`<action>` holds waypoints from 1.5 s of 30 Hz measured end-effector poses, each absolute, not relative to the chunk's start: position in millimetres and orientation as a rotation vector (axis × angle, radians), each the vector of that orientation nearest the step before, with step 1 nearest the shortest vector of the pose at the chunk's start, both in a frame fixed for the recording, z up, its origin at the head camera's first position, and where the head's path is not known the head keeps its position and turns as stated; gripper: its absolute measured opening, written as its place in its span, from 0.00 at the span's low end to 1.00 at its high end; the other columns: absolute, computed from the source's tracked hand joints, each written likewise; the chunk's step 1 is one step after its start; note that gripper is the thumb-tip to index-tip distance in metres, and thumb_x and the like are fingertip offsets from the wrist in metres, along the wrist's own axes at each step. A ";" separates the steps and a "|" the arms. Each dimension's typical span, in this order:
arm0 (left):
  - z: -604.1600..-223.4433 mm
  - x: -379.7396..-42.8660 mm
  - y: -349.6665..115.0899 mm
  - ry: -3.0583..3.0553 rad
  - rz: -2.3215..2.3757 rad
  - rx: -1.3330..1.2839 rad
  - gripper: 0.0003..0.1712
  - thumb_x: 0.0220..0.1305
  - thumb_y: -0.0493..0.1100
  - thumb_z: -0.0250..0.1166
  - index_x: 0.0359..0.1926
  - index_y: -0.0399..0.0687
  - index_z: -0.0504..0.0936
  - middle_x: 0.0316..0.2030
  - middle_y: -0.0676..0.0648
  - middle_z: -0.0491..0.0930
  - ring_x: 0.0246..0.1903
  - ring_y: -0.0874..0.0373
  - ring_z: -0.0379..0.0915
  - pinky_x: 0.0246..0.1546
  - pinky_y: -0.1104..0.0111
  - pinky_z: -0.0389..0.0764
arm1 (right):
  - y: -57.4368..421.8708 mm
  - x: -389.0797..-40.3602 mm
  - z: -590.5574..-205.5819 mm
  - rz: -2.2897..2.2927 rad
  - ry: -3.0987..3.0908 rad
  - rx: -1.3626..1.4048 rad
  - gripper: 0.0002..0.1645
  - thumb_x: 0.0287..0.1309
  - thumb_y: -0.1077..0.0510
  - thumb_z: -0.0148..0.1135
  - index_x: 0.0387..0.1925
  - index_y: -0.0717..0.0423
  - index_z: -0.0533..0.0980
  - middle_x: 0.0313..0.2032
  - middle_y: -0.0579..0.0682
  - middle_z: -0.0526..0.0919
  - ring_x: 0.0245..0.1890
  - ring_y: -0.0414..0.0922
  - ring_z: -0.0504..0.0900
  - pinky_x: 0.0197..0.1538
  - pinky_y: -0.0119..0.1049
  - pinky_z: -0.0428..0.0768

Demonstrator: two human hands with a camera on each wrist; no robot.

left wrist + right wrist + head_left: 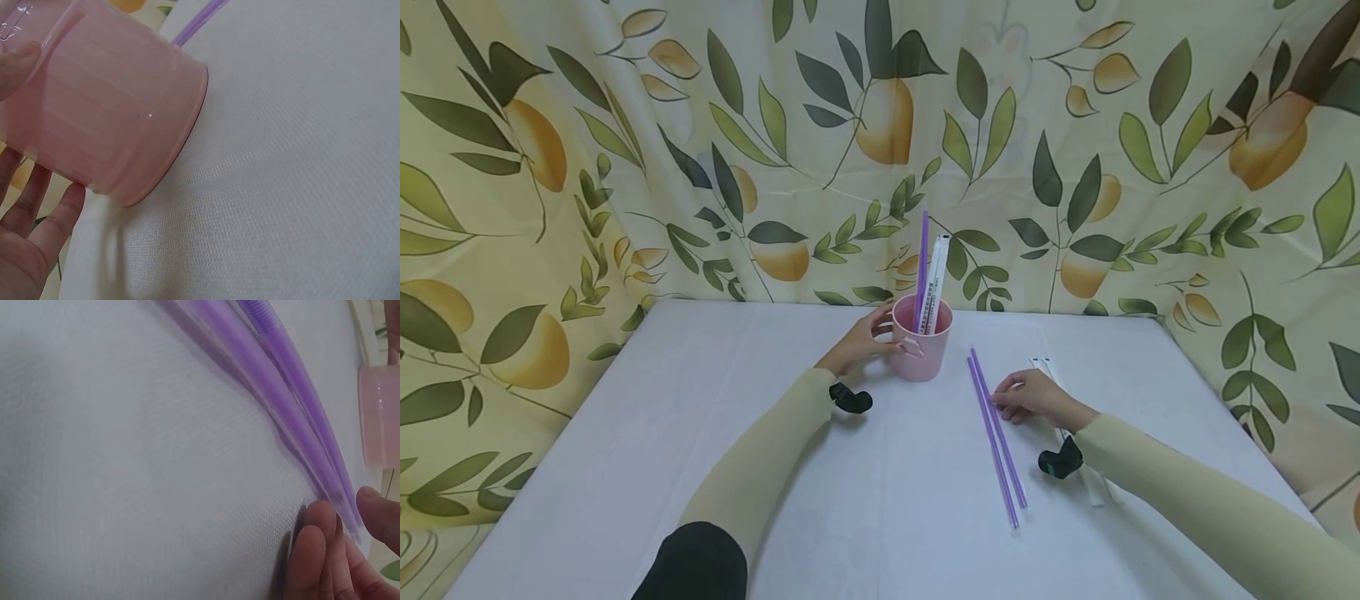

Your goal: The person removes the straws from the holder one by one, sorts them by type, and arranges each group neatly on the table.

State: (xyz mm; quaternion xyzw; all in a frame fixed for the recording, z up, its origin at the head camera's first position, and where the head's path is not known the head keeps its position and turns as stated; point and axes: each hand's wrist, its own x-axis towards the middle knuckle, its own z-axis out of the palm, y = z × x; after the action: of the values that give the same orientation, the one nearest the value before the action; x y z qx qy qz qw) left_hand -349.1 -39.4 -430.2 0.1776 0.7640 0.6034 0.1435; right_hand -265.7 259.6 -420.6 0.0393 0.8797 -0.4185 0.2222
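My left hand (863, 342) grips a pink plastic cup (920, 362) from its left side, the thumb in front and the fingers at the far side. The cup stands upright, with a purple straw (922, 265) and a white-wrapped straw (936, 279) with printing leaning in it. Two long purple straws in clear wrappers (995, 442) lie side by side on the table. At their far part is my right hand (1033, 395); in the right wrist view its thumb (375, 509) and fingers (322, 534) stand apart on either side of the straws' ends.
White-wrapped straws (1093, 487) lie under my right wrist, partly hidden by it. A white cloth covers the table (820, 500). Behind its back edge hangs a curtain (865, 183) with leaf and fruit print.
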 end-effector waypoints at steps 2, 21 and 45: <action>-430.6 -349.3 -39.4 2.198 1.746 0.509 0.49 0.52 0.35 0.70 0.71 0.59 0.55 0.70 0.50 0.58 0.68 0.49 0.58 0.67 0.57 0.66 | 261.6 -266.3 -421.2 -1.160 2.419 0.086 0.15 0.60 0.58 0.60 0.43 0.66 0.76 0.24 0.47 0.81 0.24 0.38 0.80 0.29 0.29 0.83; -428.6 -348.4 -39.3 2.205 1.733 0.494 0.49 0.52 0.36 0.70 0.71 0.59 0.54 0.70 0.50 0.58 0.68 0.48 0.57 0.68 0.56 0.65 | 283.6 -277.3 -391.3 -1.262 2.405 -0.182 0.33 0.62 0.48 0.58 0.60 0.67 0.66 0.51 0.65 0.79 0.44 0.46 0.84 0.49 0.43 0.84; -428.3 -346.3 -39.4 2.205 1.741 0.508 0.48 0.53 0.35 0.69 0.71 0.58 0.55 0.70 0.49 0.57 0.68 0.48 0.57 0.68 0.56 0.64 | 250.5 -332.8 -317.4 -1.389 2.609 -0.288 0.32 0.65 0.47 0.53 0.61 0.65 0.65 0.57 0.65 0.74 0.43 0.39 0.84 0.55 0.43 0.79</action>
State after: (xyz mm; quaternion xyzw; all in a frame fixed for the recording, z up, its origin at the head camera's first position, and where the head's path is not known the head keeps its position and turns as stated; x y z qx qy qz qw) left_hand -346.3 -39.4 -428.3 0.1763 0.7644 0.6035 0.1430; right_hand -332.8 250.5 -317.4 -0.0966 0.8752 -0.4661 0.0859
